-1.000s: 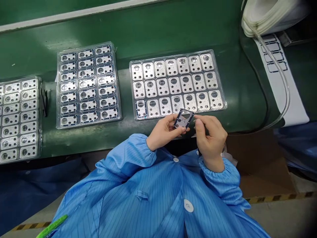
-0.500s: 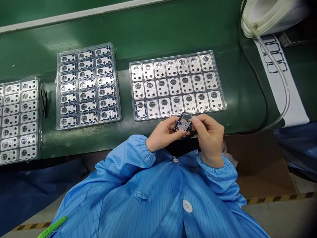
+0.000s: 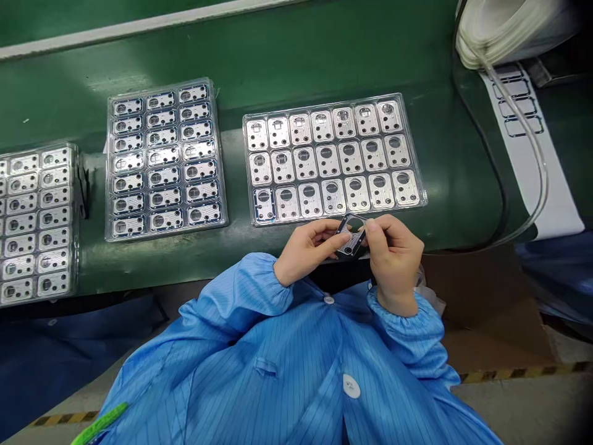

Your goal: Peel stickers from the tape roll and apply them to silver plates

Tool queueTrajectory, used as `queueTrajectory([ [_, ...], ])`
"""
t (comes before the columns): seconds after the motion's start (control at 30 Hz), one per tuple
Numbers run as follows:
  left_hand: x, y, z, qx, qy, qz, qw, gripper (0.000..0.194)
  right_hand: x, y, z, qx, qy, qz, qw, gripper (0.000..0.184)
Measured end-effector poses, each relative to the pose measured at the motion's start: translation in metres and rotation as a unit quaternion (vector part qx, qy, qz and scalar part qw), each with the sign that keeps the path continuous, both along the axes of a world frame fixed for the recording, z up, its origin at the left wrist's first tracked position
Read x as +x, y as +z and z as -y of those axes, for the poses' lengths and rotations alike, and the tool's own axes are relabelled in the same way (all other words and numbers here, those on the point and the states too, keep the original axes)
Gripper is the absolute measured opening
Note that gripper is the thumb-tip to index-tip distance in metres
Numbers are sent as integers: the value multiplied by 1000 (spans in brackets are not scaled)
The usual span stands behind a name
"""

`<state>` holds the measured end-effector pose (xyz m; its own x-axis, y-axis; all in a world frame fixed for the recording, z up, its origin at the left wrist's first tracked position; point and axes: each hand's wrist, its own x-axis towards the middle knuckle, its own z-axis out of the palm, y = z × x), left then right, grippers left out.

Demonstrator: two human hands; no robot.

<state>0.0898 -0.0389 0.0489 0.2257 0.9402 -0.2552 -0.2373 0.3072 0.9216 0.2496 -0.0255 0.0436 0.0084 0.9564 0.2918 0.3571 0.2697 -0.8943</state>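
Note:
My left hand (image 3: 306, 248) is closed on a small metal plate (image 3: 348, 250) with a dark border, a large round opening and small holes. Its thumb lies across the plate's face beside the opening. On the other side, my right hand (image 3: 395, 262) pinches the plate's upper right edge between thumb and bent forefinger. The plate is tilted, and fingers hide part of it. Just beyond my hands lies a clear tray (image 3: 422, 196) with rows of similar silver plates. One plate (image 3: 264, 206) in its near left corner has a dark blue border.
A second clear tray (image 3: 224, 201) of dark-bordered plates lies to the left, and a third tray (image 3: 75, 216) at the far left. Dark tweezers (image 3: 83, 191) rest between them. At right are a white strip (image 3: 551, 185) with dark frame shapes, a clear tube (image 3: 543, 179) and a black cable (image 3: 491, 161).
The plate has turned and tilted in my hands. My left thumb has moved from its lower edge up onto its face. My right hand still pinches the upper right edge.

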Motion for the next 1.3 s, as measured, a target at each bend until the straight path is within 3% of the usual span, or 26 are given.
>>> queueTrajectory([
  [0.37, -4, 6, 1, 55, 28, -74, 995, 30, 0, -1, 3, 20, 26, 1, 999, 27],
  [0.5, -5, 4, 1, 72, 24, -69, 995, 28, 0, 0, 5, 15, 27, 2, 1000, 27],
  [0.7, 0, -3, 1, 18, 61, 5, 998, 41, 0, 3, 7, 4, 43, 17, 999, 26],
  [1.0, -5, 5, 2, 41, 54, -44, 997, 29, 0, 3, 9, 18, 63, 23, 998, 24],
  [1.3, -3, 2, 1, 36, 41, 6, 998, 33, 0, 4, 10, 23, 67, 28, 997, 24],
])
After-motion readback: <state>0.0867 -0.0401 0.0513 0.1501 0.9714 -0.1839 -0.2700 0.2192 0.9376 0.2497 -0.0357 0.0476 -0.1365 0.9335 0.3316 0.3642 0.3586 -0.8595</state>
